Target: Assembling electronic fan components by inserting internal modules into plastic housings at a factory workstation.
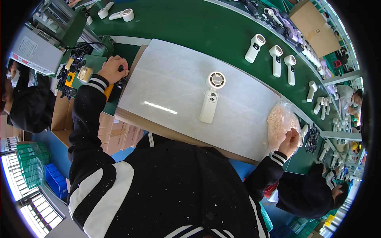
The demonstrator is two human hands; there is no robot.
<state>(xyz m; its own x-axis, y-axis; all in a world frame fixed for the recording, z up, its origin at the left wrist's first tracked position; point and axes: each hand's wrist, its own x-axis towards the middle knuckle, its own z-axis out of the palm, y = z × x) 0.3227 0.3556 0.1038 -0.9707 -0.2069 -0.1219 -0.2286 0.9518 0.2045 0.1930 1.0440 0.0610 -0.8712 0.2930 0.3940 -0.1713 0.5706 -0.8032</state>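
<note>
A white handheld fan [212, 97] lies face up on the pale board in front of me, its round grille toward the far side; neither hand touches it. My left hand [114, 70] is closed beyond the board's left edge, with a dark end showing at its fingers; what it grips is not clear. Below that hand is an orange-yellow piece [108, 92]. At the board's right end, my right hand [290, 142] is closed in a pinch against a clear plastic bag [279, 123] of small beige pieces. Anything between those fingertips is too small to make out.
The pale board [166, 79] rests on a green conveyor [186, 23]. More white fans [254, 48] lie along its far and right sides. Black cables [81, 51] and a grey box [33, 49] stand at left. Co-workers [313, 192] sit to either side.
</note>
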